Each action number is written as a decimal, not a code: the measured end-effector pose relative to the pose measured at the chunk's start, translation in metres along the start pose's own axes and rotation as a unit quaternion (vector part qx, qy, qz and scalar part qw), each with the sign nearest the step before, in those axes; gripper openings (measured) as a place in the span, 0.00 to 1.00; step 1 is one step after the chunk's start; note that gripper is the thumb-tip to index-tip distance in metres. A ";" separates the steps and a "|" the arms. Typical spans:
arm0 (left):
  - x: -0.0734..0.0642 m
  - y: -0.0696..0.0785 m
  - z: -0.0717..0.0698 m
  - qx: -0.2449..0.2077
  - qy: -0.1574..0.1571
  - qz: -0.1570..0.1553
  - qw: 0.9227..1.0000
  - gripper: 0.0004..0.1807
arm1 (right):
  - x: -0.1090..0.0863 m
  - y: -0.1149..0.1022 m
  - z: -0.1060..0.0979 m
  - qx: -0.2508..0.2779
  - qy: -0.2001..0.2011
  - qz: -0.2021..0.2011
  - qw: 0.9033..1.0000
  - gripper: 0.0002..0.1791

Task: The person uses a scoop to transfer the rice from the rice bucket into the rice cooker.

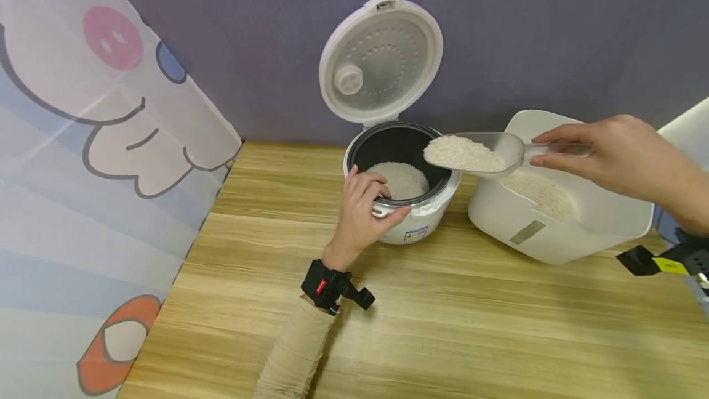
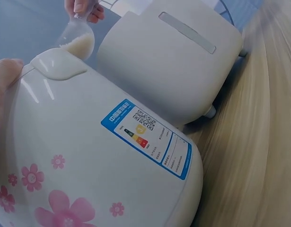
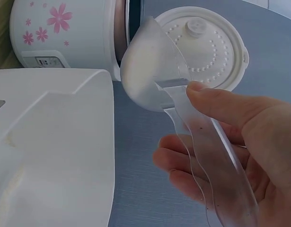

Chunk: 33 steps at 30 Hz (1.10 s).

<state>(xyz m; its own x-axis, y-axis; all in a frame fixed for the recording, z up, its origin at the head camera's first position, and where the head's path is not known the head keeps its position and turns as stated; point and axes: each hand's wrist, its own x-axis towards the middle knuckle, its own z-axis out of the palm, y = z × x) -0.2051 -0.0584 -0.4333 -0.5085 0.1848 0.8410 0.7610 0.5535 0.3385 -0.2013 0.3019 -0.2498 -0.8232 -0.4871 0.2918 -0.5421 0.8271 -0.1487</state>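
Note:
My right hand [image 1: 620, 153] holds a clear plastic scoop [image 3: 183, 109] by its handle, the bowl heaped with white rice [image 1: 462, 153]. The scoop's tip reaches over the right rim of a white rice cooker [image 1: 407, 229] with pink flowers on its side. Inside the cooker's dark inner pot [image 1: 393, 140] lies more rice [image 1: 400, 180]. My left hand [image 1: 362, 211] grips the cooker's near left rim, fingers curled over the edge and thumb outside. The cooker's round lid [image 1: 388, 36] stands raised at the back.
Right of the cooker, a white rice bin [image 1: 559, 242] stands open on the wooden table [image 1: 443, 325], with rice inside. Behind is a grey-purple wall [image 1: 526, 29]. A cartoon-printed cloth [image 1: 66, 177] hangs along the left side.

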 end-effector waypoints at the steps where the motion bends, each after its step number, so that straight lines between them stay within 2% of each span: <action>1: 0.000 0.001 0.000 -0.003 0.001 -0.002 1.000 0.24 | 0.000 0.000 0.000 -0.001 0.001 -0.003 1.000 0.14; 7: -0.003 0.005 0.002 -0.011 0.017 -0.025 0.999 0.22 | 0.004 -0.001 0.001 -0.014 0.004 -0.020 1.000 0.15; 13: -0.007 0.008 0.006 -0.024 0.027 -0.057 0.998 0.20 | 0.010 -0.007 -0.002 -0.046 -0.025 -0.001 0.999 0.17; 18: -0.008 0.007 0.008 -0.024 0.033 -0.054 0.998 0.19 | 0.012 -0.008 -0.002 -0.066 -0.052 0.018 0.996 0.18; 27: -0.005 0.008 0.009 -0.014 0.045 -0.032 0.998 0.15 | 0.016 -0.009 -0.007 -0.076 -0.052 0.005 0.996 0.15; 33: -0.007 0.008 0.009 -0.021 0.047 -0.034 0.998 0.16 | 0.022 -0.016 -0.012 -0.105 -0.066 -0.014 0.992 0.17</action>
<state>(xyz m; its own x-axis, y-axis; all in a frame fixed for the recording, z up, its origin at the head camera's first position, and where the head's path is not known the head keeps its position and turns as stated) -0.1994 -0.0480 -0.4401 -0.5202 0.0694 0.8512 0.7436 0.5269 0.4116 -0.2090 0.2807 -0.2299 -0.8312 -0.5312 0.1640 -0.5287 0.8465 0.0617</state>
